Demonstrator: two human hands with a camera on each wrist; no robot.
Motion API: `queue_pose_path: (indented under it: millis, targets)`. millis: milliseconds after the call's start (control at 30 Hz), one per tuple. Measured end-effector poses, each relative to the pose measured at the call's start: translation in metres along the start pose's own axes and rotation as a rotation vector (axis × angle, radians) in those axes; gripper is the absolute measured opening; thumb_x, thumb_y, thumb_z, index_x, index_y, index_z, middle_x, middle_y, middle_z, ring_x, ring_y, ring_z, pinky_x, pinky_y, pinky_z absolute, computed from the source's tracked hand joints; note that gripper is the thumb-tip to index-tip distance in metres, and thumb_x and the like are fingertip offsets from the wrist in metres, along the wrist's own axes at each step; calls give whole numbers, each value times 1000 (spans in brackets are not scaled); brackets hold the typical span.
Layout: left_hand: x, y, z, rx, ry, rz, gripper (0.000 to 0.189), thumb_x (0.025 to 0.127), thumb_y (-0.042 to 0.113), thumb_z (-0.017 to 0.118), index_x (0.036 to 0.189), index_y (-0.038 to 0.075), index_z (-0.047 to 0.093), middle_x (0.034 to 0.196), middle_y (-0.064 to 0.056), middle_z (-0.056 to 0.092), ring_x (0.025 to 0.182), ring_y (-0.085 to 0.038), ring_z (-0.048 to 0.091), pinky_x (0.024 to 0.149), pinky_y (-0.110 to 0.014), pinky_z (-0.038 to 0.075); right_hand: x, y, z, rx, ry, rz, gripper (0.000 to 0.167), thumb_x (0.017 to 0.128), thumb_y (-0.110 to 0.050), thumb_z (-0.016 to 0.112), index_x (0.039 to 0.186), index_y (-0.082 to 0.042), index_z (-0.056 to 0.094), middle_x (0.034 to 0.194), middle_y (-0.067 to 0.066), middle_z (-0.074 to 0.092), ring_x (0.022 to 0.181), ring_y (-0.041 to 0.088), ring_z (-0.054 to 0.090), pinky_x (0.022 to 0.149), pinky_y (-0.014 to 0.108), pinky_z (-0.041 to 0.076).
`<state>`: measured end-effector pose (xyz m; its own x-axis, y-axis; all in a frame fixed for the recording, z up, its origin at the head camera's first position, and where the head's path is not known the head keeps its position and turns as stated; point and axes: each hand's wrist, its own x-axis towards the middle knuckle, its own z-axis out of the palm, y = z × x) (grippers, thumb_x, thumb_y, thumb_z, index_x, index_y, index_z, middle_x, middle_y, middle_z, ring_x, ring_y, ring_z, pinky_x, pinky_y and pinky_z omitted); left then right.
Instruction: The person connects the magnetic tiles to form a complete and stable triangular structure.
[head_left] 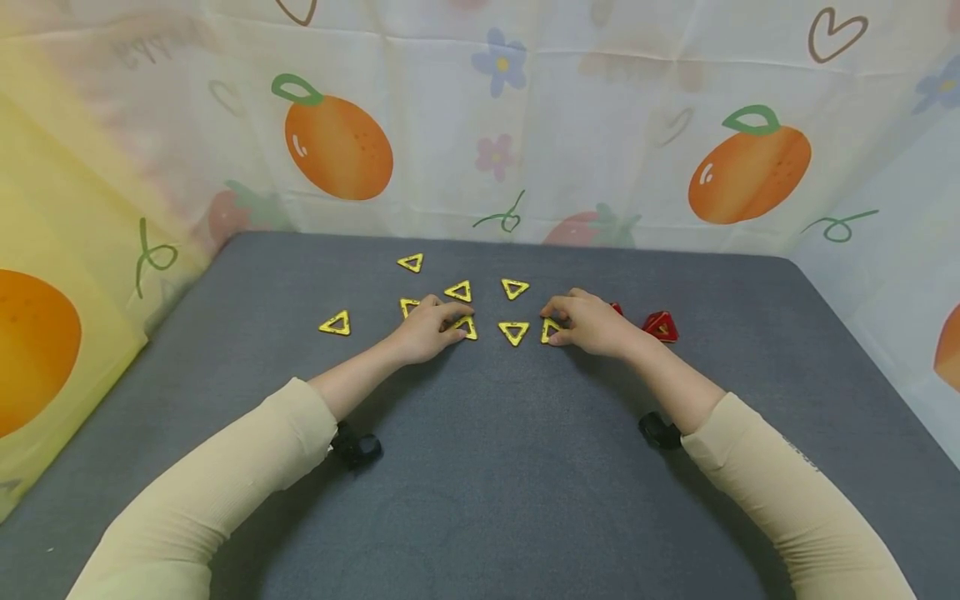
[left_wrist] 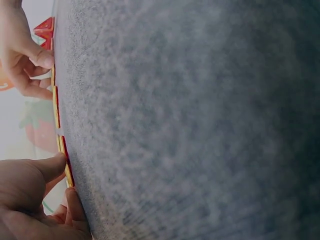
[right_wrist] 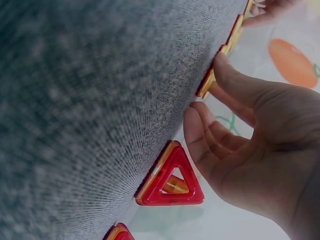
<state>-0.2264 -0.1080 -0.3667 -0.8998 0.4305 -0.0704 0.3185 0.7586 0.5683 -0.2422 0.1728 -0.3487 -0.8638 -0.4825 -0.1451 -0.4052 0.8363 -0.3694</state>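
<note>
Yellow triangular magnetic tiles with open centres lie flat on the dark cloth. My left hand (head_left: 429,329) holds one of them, the left yellow tile (head_left: 471,327), between thumb and fingers at its edges. To the right, my right hand (head_left: 588,321) has its thumb and fingers at the sides of the right yellow tile (head_left: 547,332). Between the two hands lies the middle yellow tile (head_left: 513,333), with another yellow tile (head_left: 515,288) behind it. In the right wrist view, the thumb of the right hand (right_wrist: 265,135) rests on the tile's edge, its other fingers bent.
Beside the right hand stands a red pyramid of triangular tiles (right_wrist: 170,197), and a second red piece (head_left: 617,307) is mostly hidden behind that hand. Several loose yellow tiles lie around the left hand, one far left (head_left: 336,323) and one at the back (head_left: 411,262). A printed curtain (head_left: 450,158) hangs behind.
</note>
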Motion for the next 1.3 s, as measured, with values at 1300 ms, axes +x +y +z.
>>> queue_pose_path:
  millis: [1300]
  targets:
    - [-24,35,10,-365,-92,-29,20,91,13,71,111,10,65,83,-5,70,74,-13,65,72,-27,56,0,-2,-1,-27,0,3,42,90,-22,73,128,-9,62,121,18,60,112,32,59,90,46,52]
